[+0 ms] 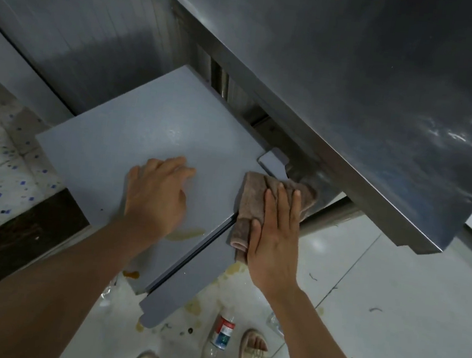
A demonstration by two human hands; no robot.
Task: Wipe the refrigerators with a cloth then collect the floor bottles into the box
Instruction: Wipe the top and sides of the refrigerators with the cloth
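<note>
While both hands lie on the grey refrigerator (152,129) top, the right hand (277,235) presses a brown cloth (251,198) at its front right edge.

Beside it, the larger steel refrigerator (355,89) runs out of frame at the top and right. The left hand (155,196) rests flat on the grey top, fingers loosely together, holding nothing; the right hand's fingers lie straight and slightly spread over the cloth, whose underside is hidden. On the floor (391,297), a clear bottle (219,341) with a red cap lies between two sandalled feet, cut off at the bottom edge. Something clear beside the right forearm is too hidden to identify.
</note>
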